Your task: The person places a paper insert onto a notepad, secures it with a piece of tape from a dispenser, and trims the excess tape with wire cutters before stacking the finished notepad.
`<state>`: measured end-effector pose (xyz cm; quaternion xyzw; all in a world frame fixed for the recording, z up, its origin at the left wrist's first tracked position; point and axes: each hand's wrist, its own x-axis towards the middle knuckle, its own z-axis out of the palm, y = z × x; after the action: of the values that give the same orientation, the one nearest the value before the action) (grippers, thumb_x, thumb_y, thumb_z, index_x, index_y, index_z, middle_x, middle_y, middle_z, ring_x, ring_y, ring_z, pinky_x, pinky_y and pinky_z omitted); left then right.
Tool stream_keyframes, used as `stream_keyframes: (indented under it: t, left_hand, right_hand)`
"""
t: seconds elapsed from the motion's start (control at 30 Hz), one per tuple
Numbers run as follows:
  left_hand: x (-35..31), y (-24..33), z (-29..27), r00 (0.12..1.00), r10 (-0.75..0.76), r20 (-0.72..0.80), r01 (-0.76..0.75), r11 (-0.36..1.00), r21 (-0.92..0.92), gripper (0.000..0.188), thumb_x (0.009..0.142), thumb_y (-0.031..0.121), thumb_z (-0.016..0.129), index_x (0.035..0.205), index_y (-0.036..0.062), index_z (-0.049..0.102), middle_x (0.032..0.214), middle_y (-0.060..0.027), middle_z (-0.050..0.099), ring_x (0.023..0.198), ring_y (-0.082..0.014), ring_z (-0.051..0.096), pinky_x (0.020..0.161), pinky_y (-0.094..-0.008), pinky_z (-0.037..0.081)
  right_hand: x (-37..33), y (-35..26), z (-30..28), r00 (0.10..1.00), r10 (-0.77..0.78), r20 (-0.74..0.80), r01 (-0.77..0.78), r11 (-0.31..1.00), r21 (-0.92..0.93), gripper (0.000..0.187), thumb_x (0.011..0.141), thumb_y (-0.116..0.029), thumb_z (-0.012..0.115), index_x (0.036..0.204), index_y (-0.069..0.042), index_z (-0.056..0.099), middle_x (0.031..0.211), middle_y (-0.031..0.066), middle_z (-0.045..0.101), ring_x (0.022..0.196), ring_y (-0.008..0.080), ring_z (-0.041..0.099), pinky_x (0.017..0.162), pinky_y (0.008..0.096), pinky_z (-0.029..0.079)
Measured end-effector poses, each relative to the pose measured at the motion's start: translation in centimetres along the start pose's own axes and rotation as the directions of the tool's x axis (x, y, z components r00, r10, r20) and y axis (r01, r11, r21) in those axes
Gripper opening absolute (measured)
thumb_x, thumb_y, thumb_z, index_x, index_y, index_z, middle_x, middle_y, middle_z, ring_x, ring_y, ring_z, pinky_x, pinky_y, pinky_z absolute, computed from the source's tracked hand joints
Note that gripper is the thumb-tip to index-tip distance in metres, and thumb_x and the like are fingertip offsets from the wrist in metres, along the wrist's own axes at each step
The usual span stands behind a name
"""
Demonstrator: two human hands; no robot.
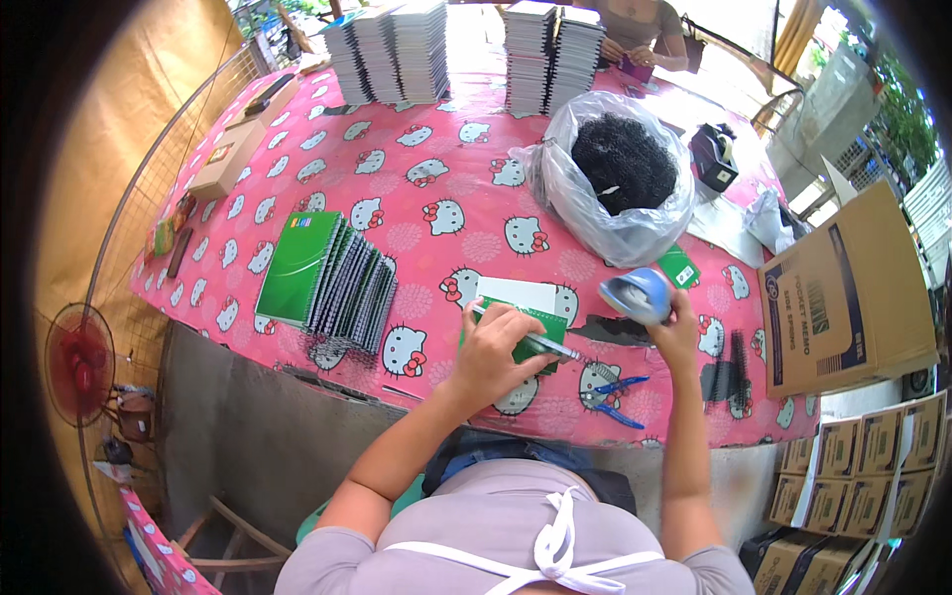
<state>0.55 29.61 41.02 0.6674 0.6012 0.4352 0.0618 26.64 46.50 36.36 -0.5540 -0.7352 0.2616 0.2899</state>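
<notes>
So we've got the left hand [501, 347] pressed flat-ish on a small green notebook [526, 322] at the near edge of the pink table [416, 149], fingers curled together over a thin metal rod [550, 346] that runs along the notebook's lower edge, looks like it's pinning both so nothing slides. The right hand [677, 327] is lifted off the table with the wrist cocked up, clamped on a blue tape dispenser [637, 294] held just right of the notebook, near enough to reach the spine side. Blue pliers [613, 395] lie close in front of us, between the two forearms, probably parked there for a quick grab. To the left a fanned stack of green notebooks [332, 278] sits well apart from the working spot, and a clear bag of black coils [623, 174] is just behind the dispenser, so supplies ring the work area. A few loose black coils [729, 365] lie to the right. Both elbows are tucked in, forearms coming up from the lower edge. Someone else's hands [627, 52] work at the far end behind tall notebook piles [466, 55].
</notes>
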Motion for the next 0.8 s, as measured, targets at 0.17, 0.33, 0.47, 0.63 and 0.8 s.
stream_keyframes:
  t: [0.17, 0.33, 0.47, 0.63, 0.8]
  left_hand:
    - [0.4, -0.3, 0.2, 0.998, 0.004, 0.062, -0.003, 1.0, -0.023, 0.031, 0.066, 0.03, 0.079, 0.088, 0.0138, 0.064, 0.081, 0.0009, 0.063, 0.093, -0.0191, 0.058, 0.098, -0.0501, 0.029]
    - [0.9, -0.1, 0.0, 0.995, -0.051, 0.085, 0.056, 0.997, -0.056, 0.033, 0.067, 0.029, 0.079, 0.092, 0.014, 0.064, 0.08, 0.0015, 0.063, 0.091, -0.0202, 0.059, 0.097, -0.0496, 0.031]
    - [1.1, -0.7, -0.6, 0.995, -0.052, 0.089, 0.062, 0.992, -0.112, 0.033, 0.067, 0.026, 0.079, 0.091, 0.0103, 0.063, 0.091, -0.0024, 0.064, 0.096, -0.0227, 0.058, 0.095, -0.0441, 0.036]
    - [1.4, -1.8, -1.5, 1.0, 0.003, 0.006, -0.002, 0.987, -0.163, 0.032, 0.064, 0.012, 0.08, 0.09, 0.0043, 0.064, 0.101, -0.0103, 0.062, 0.103, -0.0291, 0.054, 0.087, -0.0395, 0.046]
    - [1.3, -2.3, -1.6, 0.992, -0.122, -0.022, 0.113, 0.96, -0.258, 0.032, 0.066, 0.013, 0.081, 0.093, 0.004, 0.066, 0.105, -0.0112, 0.062, 0.104, -0.0286, 0.059, 0.085, -0.0379, 0.049]
  right_hand:
    - [-2.9, -4.6, 1.7, 0.952, -0.174, 0.251, 0.017, 0.85, 0.527, 0.029, 0.07, -0.007, 0.075, 0.093, -0.003, 0.058, 0.092, 0.0025, 0.063, 0.081, 0.014, 0.059, 0.073, 0.0297, 0.05]
    - [-1.0, -6.3, -0.5, 0.857, -0.313, 0.409, 0.027, 0.82, 0.572, 0.035, 0.068, -0.007, 0.078, 0.097, -0.002, 0.059, 0.085, 0.0044, 0.065, 0.081, 0.01, 0.059, 0.069, 0.0273, 0.05]
    - [-0.3, -8.2, -0.7, 0.864, -0.369, 0.342, 0.21, 0.882, 0.422, 0.043, 0.065, -0.008, 0.081, 0.103, -0.004, 0.062, 0.085, 0.0052, 0.065, 0.079, 0.0096, 0.058, 0.073, 0.0278, 0.049]
    - [0.8, -9.0, 0.7, 0.863, -0.34, 0.374, 0.263, 0.934, 0.242, 0.043, 0.066, -0.01, 0.082, 0.104, -0.003, 0.063, 0.094, 0.004, 0.067, 0.083, 0.0104, 0.06, 0.075, 0.028, 0.051]
    - [0.6, -10.8, 1.0, 0.812, -0.441, 0.382, 0.277, 0.868, 0.413, 0.032, 0.071, -0.007, 0.076, 0.099, -0.003, 0.062, 0.09, 0.0033, 0.066, 0.081, 0.0102, 0.06, 0.072, 0.0282, 0.052]
